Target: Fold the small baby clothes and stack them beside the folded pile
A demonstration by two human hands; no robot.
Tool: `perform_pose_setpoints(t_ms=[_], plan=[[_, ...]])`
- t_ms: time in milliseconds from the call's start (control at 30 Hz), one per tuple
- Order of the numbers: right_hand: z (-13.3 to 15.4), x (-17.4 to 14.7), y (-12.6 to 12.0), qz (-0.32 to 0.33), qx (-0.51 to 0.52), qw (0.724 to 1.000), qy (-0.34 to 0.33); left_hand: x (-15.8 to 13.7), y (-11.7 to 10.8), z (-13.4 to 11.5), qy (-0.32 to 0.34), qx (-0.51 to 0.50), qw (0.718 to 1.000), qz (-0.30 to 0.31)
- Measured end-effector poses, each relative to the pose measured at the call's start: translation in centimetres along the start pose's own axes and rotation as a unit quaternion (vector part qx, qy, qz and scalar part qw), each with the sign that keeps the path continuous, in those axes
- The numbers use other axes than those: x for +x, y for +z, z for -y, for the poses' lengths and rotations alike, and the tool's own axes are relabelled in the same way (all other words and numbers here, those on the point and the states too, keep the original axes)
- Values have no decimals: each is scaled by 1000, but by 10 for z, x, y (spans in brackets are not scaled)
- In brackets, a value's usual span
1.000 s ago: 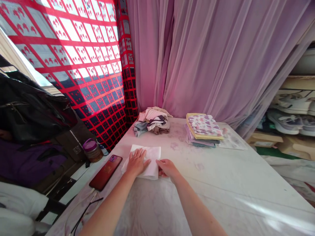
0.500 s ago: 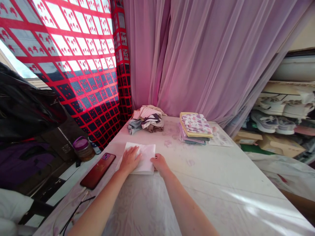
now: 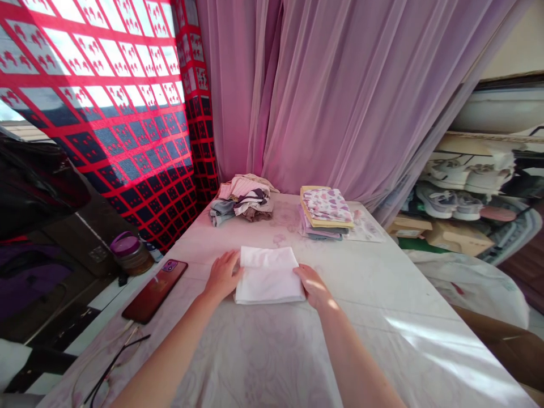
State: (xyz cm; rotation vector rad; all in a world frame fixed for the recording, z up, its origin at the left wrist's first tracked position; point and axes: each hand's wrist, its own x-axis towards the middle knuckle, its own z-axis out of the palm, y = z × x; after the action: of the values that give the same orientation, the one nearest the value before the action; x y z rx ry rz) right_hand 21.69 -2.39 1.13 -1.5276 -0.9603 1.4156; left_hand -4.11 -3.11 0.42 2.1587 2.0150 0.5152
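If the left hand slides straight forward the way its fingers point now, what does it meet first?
The left hand points up the table, slightly right. Probably the loose clothes pile comes first, past bare tablecloth; depth is unclear. The white cloth lies beside it.

Daylight glows through the red patterned curtain (image 3: 106,102) at far left; a sun patch glares on the table (image 3: 446,351) near right. Edges bow and blur; centre sharp.

Sunlit pink curtains (image 3: 340,96), white table (image 3: 382,340)
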Motion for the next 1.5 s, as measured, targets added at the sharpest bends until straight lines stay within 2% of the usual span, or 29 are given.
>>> perform_pose_setpoints(t_ms=[133,267,500,700,900,1067,1133,1233,1300,1333,1400,1467,1500], plan=[[1,1,8,52,46,997,23,-1,2,-9,-4,7,999,34],[8,4,9,63,51,996,28,-4,1,-4,-4,-1,999,50],[34,3,1,93,-26,995,0,-8,4,2,-4,-2,998,55],[27,1,0,73,-14,997,21,-8,-3,-1,-3,-37,999,21],[29,4,-8,52,-17,998,10,-8,-8,3,-4,-93,996,1],[52,11,-12,47,-17,999,-9,-10,-3,-7,55,-89,995,-1],[69,14,-13,48,-26,998,-30,-10,-2,-10,50,-86,995,7],[108,15,-15,51,-72,992,-95,-10,-3,-10,31,-100,994,16],[139,11,-13,52,-144,974,-165,-11,-4,-6,24,-110,994,11],[152,6,-10,54,-198,956,-209,-11,-4,-3,22,-115,993,5],[167,-8,3,35,-317,900,-297,-12,-3,2,15,-123,992,-9],[160,-28,24,34,-417,847,-329,-13,-1,9,-1,-132,991,-24],[148,-40,36,62,-461,821,-331,-14,0,12,-11,-138,990,-32]])
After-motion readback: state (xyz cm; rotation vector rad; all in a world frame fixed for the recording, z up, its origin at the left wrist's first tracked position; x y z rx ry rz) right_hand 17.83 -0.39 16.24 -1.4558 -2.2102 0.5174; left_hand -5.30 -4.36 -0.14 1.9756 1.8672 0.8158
